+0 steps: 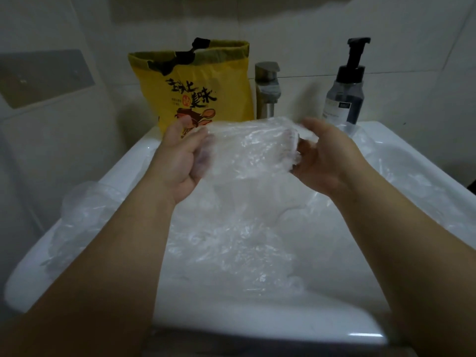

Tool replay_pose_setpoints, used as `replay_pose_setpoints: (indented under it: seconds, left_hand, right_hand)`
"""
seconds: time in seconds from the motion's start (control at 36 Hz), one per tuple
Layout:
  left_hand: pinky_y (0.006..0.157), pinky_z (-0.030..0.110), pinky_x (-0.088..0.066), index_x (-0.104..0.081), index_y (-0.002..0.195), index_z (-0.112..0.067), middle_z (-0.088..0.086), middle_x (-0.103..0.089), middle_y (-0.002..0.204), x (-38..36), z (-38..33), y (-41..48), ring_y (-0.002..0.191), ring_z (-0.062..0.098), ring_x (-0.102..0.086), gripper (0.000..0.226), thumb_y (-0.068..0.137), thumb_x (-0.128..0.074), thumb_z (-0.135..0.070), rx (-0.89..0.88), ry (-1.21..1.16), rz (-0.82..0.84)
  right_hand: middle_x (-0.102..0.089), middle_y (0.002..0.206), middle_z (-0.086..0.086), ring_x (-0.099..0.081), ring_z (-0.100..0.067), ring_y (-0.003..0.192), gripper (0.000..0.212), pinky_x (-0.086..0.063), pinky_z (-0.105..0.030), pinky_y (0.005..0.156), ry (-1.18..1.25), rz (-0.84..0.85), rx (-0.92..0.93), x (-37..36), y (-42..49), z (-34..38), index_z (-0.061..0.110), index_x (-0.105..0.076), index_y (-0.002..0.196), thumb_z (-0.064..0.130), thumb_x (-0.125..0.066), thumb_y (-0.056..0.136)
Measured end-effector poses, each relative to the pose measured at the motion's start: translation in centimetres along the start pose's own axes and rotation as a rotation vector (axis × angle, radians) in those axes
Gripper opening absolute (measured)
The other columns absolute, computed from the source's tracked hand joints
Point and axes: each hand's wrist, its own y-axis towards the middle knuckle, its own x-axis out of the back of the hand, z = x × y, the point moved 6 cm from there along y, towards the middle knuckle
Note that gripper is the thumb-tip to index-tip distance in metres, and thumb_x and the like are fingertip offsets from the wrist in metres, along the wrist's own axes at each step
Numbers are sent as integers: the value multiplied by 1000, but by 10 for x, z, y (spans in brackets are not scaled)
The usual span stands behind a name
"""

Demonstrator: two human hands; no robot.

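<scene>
The left hand [177, 161] gripped the left edge of a clear plastic bag [247, 150], thumb up on the near face and fingers curled behind the film, where they showed faintly through it. The right hand [327, 161] gripped the right edge the same way, its fingers curled into the crumpled film and its thumb on top. Both hands were closed on the bag, and it hung stretched between them in the air above the sink [257, 328], in front of the tap [268, 88]. Neither hand touched anything else.

Below the held bag, more clear film [231, 243] lay crumpled in the basin, and some of it spilled over the left rim. How many pieces made up that heap could not be told.

Counted: two hands, one bag held, one sink, one tap. One yellow bag [195, 81] with a black drawstring stood upright on the back ledge just left of the tap. One pump bottle [346, 91] with a black head stood on the ledge right of the tap, well apart from the yellow bag.
</scene>
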Motion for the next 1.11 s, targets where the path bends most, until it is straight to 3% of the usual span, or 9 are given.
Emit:
replay_pose_setpoints:
  seconds: [0.08,0.22,0.36,0.58,0.67,0.75,0.83,1.0,1.11]
  left_hand:
    - [42,14,-44,-48,132,-26,9,-56,137,-4,-1,-6,54,-2,-60,36,99,-52,-13,-10,-2,13]
    - [77,29,-55,-65,104,-27,-3,-72,101,-3,-4,-13,88,11,-68,21,100,-49,-15,49,-127,76]
    - [102,37,-44,-65,105,-30,-2,-69,111,6,-6,-12,106,16,-61,23,98,-50,-13,57,-202,64]
    - [82,32,-50,-66,109,-12,8,-63,100,8,-4,-12,90,18,-57,21,96,-51,-6,1,67,64]
    - [86,26,-49,-62,122,-14,0,-55,91,10,-1,-12,83,12,-53,38,86,-67,-4,-121,488,63]
    - [72,12,-42,-62,120,-15,-6,-47,84,8,-4,-15,75,7,-47,40,83,-73,-6,-262,747,-1]
    - [64,9,-41,-64,99,-20,-9,-52,76,8,-8,-18,70,3,-50,19,84,-74,-15,-296,771,-44]
    - [95,27,-48,-67,87,-18,-2,-69,94,0,-7,-18,97,12,-63,14,92,-60,-7,-91,268,63]
    - [67,20,-55,-60,97,-11,1,-69,79,-11,-8,-20,72,6,-66,14,98,-48,-4,-56,82,162]
  right_hand:
    - [-58,118,-9,-63,-29,105,54,-52,-49,91,-184,121,129,-10,-11,6,32,-37,143,6,-46,97]
    - [-64,113,-10,-64,-27,103,29,-52,-43,94,-366,72,168,-9,-17,6,17,-65,96,-2,-44,94]
    - [-62,116,-15,-63,-29,105,42,-54,-34,88,-426,35,165,0,-16,6,3,-58,125,-13,-51,87]
    - [-58,124,-8,-63,-17,90,55,-58,-23,75,-796,-30,274,5,-15,8,10,-52,135,-8,-62,85]
    - [-56,117,-2,-59,-7,78,45,-50,-9,56,-1016,-90,402,6,-15,11,15,-55,133,2,-60,90]
    - [-60,106,1,-57,-8,79,30,-49,-15,64,-1117,-114,514,3,-17,14,16,-60,124,12,-55,95]
    - [-56,91,5,-56,-10,79,10,-49,-23,72,-1022,-95,522,1,-19,16,20,-57,104,17,-50,97]
    - [-59,83,2,-58,-14,80,18,-47,-29,83,-367,-67,376,1,-23,20,18,-58,80,11,-50,95]
    - [-61,94,-6,-61,-25,101,13,-49,-38,95,-406,-99,442,2,-23,23,14,-58,93,20,-47,99]
